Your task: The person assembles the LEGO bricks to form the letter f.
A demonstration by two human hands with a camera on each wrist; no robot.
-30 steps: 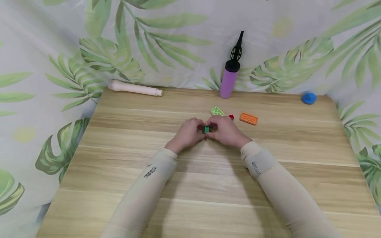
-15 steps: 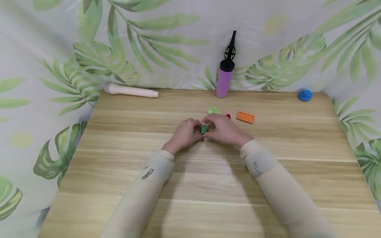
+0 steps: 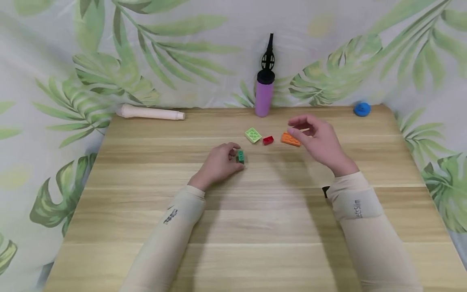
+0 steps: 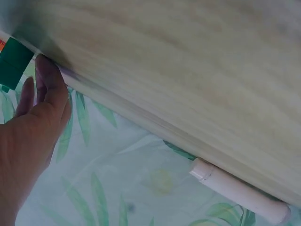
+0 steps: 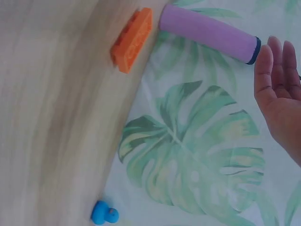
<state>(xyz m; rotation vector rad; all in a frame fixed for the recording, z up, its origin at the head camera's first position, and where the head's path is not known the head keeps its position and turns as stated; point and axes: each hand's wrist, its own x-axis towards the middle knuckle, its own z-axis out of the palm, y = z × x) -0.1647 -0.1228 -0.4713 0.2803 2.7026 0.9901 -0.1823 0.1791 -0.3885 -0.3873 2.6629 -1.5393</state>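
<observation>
A dark green toy brick [image 3: 240, 156] stands studs-up on the table, between the thumb and index finger of my left hand [image 3: 216, 165]. In the left wrist view a narrow gap shows between the green brick [image 4: 15, 63] and the fingertips [image 4: 41, 60]. My right hand [image 3: 322, 142] hovers with loosely bent fingers and nothing in them; its thumb tip overlaps the orange brick [image 3: 290, 140] in the head view. From the right wrist, the orange brick [image 5: 132, 41] lies well apart from the right hand [image 5: 282, 92]. A red brick [image 3: 268, 140] and a light green brick [image 3: 253, 135] lie between the hands.
Along the back edge stand a purple hand pump [image 3: 264, 95] with a black nozzle and a small blue toy [image 3: 362, 109] at the right corner. A pale tube [image 3: 151, 112] lies at the back left. A leaf-patterned cloth [image 3: 204, 61] hangs behind the wooden table [image 3: 233, 243].
My right hand has left the green brick and moved right and away toward the orange brick, uncovering the red brick. My left hand stays beside the green brick. The head view has shifted slightly.
</observation>
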